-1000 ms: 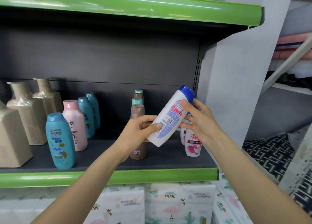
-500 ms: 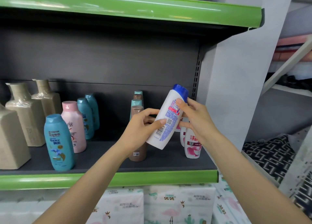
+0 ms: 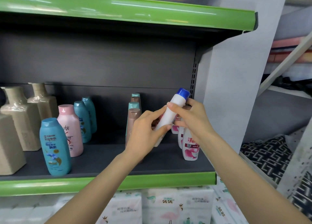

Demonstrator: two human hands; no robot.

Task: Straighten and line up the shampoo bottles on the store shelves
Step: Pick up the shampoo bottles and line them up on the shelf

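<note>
A white shampoo bottle with a blue cap (image 3: 170,112) is held tilted above the dark shelf (image 3: 104,158), cap up and to the right. My left hand (image 3: 146,134) grips its lower body, and my right hand (image 3: 190,119) grips its upper part below the cap. Behind my hands stand white and pink bottles (image 3: 190,144) at the right end. A row of brown and teal bottles (image 3: 134,114) runs back just left of my left hand. Further left stand a teal bottle (image 3: 54,147), a pink bottle (image 3: 70,131) and two more teal ones (image 3: 83,120).
Tan square bottles (image 3: 20,120) fill the shelf's left end. A green shelf edge (image 3: 152,181) runs below my arms, another green shelf (image 3: 128,11) above. Tissue packs (image 3: 160,207) sit underneath. A grey side panel (image 3: 236,71) closes the shelf on the right.
The white bottle has turned about its long axis, so its printed label no longer faces me and its plain side shows. It also stands more upright. Both hands kept hold of it.
</note>
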